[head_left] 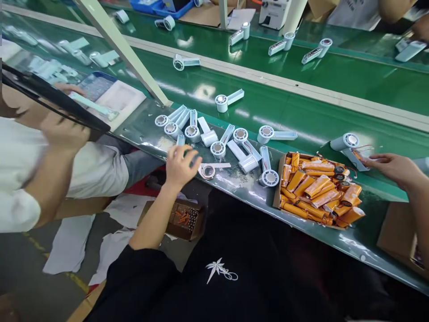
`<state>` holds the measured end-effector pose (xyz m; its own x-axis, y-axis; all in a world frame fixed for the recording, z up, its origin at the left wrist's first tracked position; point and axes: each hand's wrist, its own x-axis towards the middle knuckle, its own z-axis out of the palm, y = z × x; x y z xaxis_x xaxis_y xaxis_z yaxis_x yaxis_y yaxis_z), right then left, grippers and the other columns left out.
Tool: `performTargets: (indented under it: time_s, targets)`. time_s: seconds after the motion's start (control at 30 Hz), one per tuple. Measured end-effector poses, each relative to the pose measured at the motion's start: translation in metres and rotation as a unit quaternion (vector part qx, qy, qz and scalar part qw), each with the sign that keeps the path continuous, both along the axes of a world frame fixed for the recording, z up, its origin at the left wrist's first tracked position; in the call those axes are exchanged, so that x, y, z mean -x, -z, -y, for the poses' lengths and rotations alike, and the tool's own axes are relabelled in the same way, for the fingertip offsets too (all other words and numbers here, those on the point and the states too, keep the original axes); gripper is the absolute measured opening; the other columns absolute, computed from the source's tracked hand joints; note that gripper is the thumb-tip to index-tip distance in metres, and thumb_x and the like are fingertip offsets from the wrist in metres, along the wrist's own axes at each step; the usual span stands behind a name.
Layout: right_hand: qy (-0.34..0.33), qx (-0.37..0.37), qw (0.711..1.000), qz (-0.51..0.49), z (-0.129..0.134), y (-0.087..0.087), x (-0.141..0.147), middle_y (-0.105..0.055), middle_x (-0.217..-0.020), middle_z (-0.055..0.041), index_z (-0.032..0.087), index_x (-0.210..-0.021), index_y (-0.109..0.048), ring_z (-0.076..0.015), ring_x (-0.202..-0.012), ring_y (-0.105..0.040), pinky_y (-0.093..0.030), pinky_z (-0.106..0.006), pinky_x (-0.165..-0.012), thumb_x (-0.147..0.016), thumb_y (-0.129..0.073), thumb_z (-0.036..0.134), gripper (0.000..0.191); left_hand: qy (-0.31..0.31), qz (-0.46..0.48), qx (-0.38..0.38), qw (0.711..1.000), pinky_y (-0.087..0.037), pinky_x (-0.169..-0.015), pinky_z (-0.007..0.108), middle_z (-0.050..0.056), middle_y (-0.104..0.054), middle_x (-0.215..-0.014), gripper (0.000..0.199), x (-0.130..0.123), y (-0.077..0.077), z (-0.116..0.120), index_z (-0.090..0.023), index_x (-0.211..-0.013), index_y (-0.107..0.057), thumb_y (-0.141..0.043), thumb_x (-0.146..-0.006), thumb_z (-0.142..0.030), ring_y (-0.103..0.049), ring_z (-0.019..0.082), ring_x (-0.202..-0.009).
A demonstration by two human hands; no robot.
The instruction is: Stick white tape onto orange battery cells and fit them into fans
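Note:
At the bench's front edge, my left hand (182,169) hovers with its fingers loosely bent and apart, and I see nothing held in it. Right beside it lies a roll of white tape (208,171) with a strip sticking out. Over on the right, my right hand (393,167) pinches the handle end of a pale blue handheld fan body (348,142) with thin red wires showing. Between my hands, several similar fan bodies (217,149) lie on the bench. Next to the right hand stands a cardboard box of orange battery packs (318,190).
A green conveyor belt (187,87) carries more fan bodies beyond the bench. A slanted metal post (124,49) rises at left. A co-worker's arm (62,143) is close on the left. Below the bench sits a box of small parts (181,221); another carton (398,232) stands at right.

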<state>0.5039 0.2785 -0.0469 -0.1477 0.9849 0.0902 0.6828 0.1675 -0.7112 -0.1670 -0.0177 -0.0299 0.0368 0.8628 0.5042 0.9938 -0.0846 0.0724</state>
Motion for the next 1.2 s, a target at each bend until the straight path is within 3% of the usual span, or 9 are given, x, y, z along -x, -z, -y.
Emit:
performTargets:
  time_s: [0.1, 0.2, 0.33, 0.43, 0.6, 0.73, 0.83, 1.0, 1.2]
  targets:
    - [0.156, -0.063, 0.980, 0.105, 0.043, -0.036, 0.033, -0.059, -0.060, -0.0021, 0.025, -0.073, -0.076, -0.0182, -0.052, -0.046, -0.040, -0.040, -0.066, -0.079, -0.089, 0.042, 0.022, 0.112, -0.040, 0.132, 0.984, -0.053, -0.092, 0.046, 0.010, -0.071, -0.115, 0.030, -0.018, -0.005, 0.011, -0.019, -0.105, -0.077, -0.076, -0.093, -0.046, -0.062, 0.028, -0.105]
    - [0.155, -0.153, 0.976, 0.008, 0.123, -0.074, 0.093, -0.072, -0.090, -0.0067, 0.033, -0.105, -0.082, -0.0261, -0.076, -0.066, -0.047, -0.042, -0.073, -0.093, -0.076, 0.043, 0.016, 0.151, -0.046, 0.184, 0.970, -0.054, -0.088, 0.045, 0.012, -0.071, -0.111, 0.014, -0.023, -0.012, 0.025, -0.016, -0.098, -0.075, -0.077, -0.093, -0.029, -0.061, 0.028, -0.100]
    - [-0.089, -0.172, 0.975, -0.112, 0.226, -0.103, 0.185, -0.075, -0.101, -0.0077, 0.037, -0.112, -0.078, -0.0298, -0.100, -0.072, -0.056, -0.046, -0.089, -0.096, -0.074, 0.026, 0.020, 0.197, 0.047, 0.112, 0.973, -0.053, -0.091, 0.042, 0.011, -0.074, -0.108, 0.009, -0.052, -0.033, 0.034, -0.015, -0.098, -0.070, -0.068, -0.100, -0.023, -0.060, 0.026, -0.102]
    - [-0.256, 0.002, 0.957, -0.140, 0.265, -0.096, 0.245, -0.073, -0.127, -0.0099, 0.033, -0.132, -0.067, -0.0252, -0.100, -0.074, -0.063, -0.038, -0.076, -0.098, -0.072, 0.029, 0.035, 0.253, 0.082, 0.060, 0.962, -0.049, -0.087, 0.041, 0.008, -0.077, -0.103, 0.010, -0.091, -0.053, 0.032, -0.018, -0.101, -0.067, -0.068, -0.101, -0.027, -0.060, 0.025, -0.101]
    - [-0.265, 0.184, 0.909, -0.263, 0.280, -0.056, 0.285, -0.070, -0.126, -0.0116, 0.025, -0.146, -0.052, -0.0167, -0.083, -0.072, -0.059, -0.028, -0.062, -0.104, -0.061, 0.049, 0.049, 0.359, 0.101, 0.023, 0.928, -0.047, -0.084, 0.040, 0.004, -0.079, -0.097, 0.011, -0.135, -0.063, 0.024, -0.019, -0.113, -0.065, -0.065, -0.102, -0.017, -0.063, 0.020, -0.087]
    - [-0.182, -0.088, 0.946, -0.253, 0.281, -0.045, 0.263, -0.073, -0.108, -0.0087, 0.025, -0.132, -0.063, -0.0187, -0.080, -0.071, -0.058, -0.033, -0.065, -0.112, -0.041, 0.042, 0.034, 0.379, 0.118, 0.035, 0.917, -0.054, -0.083, 0.037, 0.008, -0.077, -0.098, 0.025, -0.146, -0.060, 0.020, -0.013, -0.119, -0.063, -0.058, -0.098, 0.000, -0.065, 0.017, -0.080]
    - [-0.115, -0.274, 0.954, -0.037, 0.270, -0.054, 0.233, -0.075, -0.105, -0.0089, 0.025, -0.125, -0.067, -0.0247, -0.091, -0.070, -0.058, -0.043, -0.082, -0.106, -0.056, 0.030, 0.022, 0.382, 0.109, 0.032, 0.917, -0.057, -0.082, 0.038, 0.010, -0.075, -0.098, 0.029, -0.150, -0.061, 0.018, -0.010, -0.120, -0.063, -0.051, -0.098, 0.004, -0.068, 0.018, -0.083]
    - [-0.126, -0.224, 0.939, 0.228, 0.260, -0.074, 0.210, -0.070, -0.136, -0.0109, 0.025, -0.123, -0.071, -0.0341, -0.118, -0.061, -0.050, -0.053, -0.101, -0.097, -0.073, 0.028, 0.027, 0.389, 0.091, 0.041, 0.916, -0.060, -0.080, 0.037, 0.010, -0.076, -0.100, 0.031, -0.158, -0.062, 0.016, -0.011, -0.120, -0.064, -0.048, -0.098, 0.004, -0.072, 0.019, -0.085]
    - [-0.215, -0.008, 0.976, -0.047, 0.290, -0.077, 0.249, -0.074, -0.095, -0.0057, 0.019, -0.122, -0.067, -0.0180, -0.075, -0.066, -0.055, -0.032, -0.072, -0.096, -0.075, 0.048, 0.039, 0.378, 0.155, 0.065, 0.911, -0.057, -0.110, 0.053, 0.016, -0.075, -0.122, 0.039, -0.178, -0.060, 0.016, -0.011, -0.129, -0.064, -0.053, -0.094, 0.001, -0.065, 0.033, -0.133]
